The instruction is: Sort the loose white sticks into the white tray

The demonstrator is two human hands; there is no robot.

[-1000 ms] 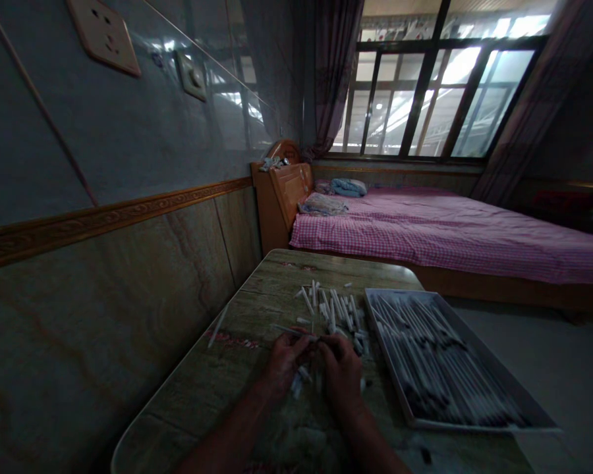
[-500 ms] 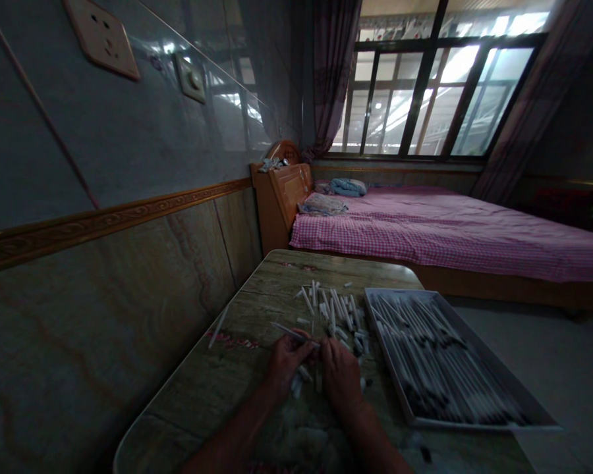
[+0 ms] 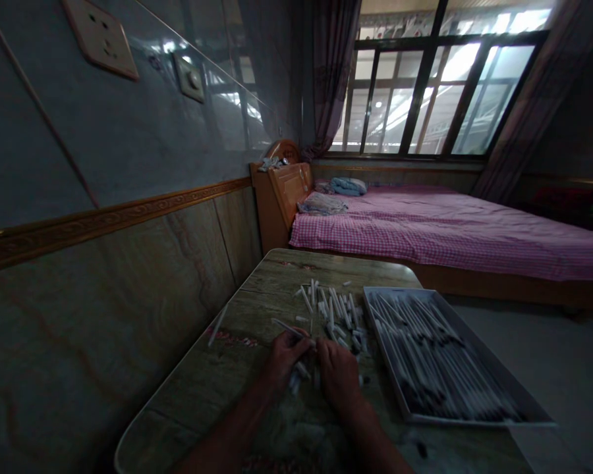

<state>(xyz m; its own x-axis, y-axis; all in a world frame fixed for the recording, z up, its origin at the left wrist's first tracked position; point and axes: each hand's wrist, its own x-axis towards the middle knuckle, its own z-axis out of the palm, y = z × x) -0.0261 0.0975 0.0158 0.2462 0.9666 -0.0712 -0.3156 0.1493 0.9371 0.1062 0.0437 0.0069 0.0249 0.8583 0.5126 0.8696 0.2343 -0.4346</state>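
Observation:
Over the table my left hand (image 3: 282, 355) is closed on a slim whitish pen (image 3: 284, 326), whose far end sticks out up and to the left. My right hand (image 3: 337, 367) is closed at the pen's near end, with the fingers pinched close to the left hand; what lies inside them is hidden. Just beyond the hands is a loose heap of short white tubes (image 3: 337, 308), with small dark-tipped pieces at its near side. A few small pale pieces (image 3: 296, 380) lie under and between the wrists.
To the right stands a white tray (image 3: 386, 368) filled with rows of long white pens with dark parts. A single thin stick (image 3: 218, 325) lies near the left edge of the table (image 3: 188, 408). A tiled wall runs along the left; a bed (image 3: 400, 224) stands beyond.
The right hand has shifted slightly left, closer to the left hand. The pen stays between the two hands, its outer end a little higher.

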